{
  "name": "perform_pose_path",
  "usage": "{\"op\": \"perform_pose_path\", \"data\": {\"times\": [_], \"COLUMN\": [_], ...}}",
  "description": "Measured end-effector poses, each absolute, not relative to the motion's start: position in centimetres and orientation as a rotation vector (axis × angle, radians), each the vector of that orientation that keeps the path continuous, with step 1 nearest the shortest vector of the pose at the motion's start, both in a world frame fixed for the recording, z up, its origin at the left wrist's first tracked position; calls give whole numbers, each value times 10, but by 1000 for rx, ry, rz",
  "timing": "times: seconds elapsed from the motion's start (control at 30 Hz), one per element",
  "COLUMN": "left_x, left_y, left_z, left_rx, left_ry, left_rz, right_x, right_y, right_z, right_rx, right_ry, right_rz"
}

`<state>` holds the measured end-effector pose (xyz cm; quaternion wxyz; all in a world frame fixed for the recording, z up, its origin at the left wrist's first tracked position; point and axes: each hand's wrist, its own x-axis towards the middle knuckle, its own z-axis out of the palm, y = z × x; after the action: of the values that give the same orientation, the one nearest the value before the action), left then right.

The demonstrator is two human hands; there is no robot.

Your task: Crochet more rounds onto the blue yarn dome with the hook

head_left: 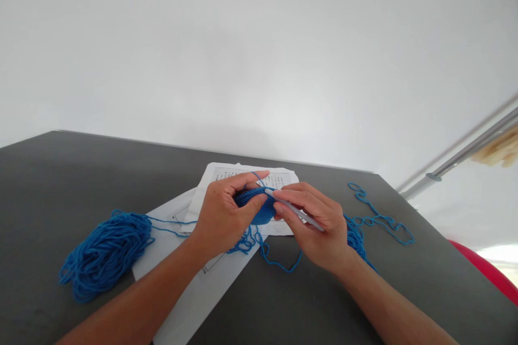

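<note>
1. Wall (259,48): plain white, unmarked, and fills the upper half of the view. Lighting on it is soft and even, with a faint shadow band just above the far table edge.
2. Table (424,291): dark grey, matte top. Its far edge runs along the wall, rising slightly toward the left, and its right corner lies near the metal rail.
3. Metal rail (465,153): grey tube, slanting upward to the right edge, with a pale ring fitted near its lower end.
4. Red object (491,277): rounded, partly visible beyond the table's right edge.
5. Lower right corner: bright daylight area, overexposed.
</note>
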<state>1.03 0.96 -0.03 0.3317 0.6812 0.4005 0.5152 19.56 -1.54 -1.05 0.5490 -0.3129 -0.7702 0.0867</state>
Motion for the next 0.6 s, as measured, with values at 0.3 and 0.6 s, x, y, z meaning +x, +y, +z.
{"op": "perform_pose_path", "data": {"times": [0.3,0.6], "left_x": [12,15], "left_y": [9,11], "left_z": [-3,-3], "left_rx": [1416,1028], "left_ry": [867,726], "left_rz": [1373,1347], "right_x": [189,183], "right_y": [-22,-24], "right_z": [-13,-17], "right_rx": [-703,-689], "right_ry": [-1700,-1734], "right_rz": [350,191]}}
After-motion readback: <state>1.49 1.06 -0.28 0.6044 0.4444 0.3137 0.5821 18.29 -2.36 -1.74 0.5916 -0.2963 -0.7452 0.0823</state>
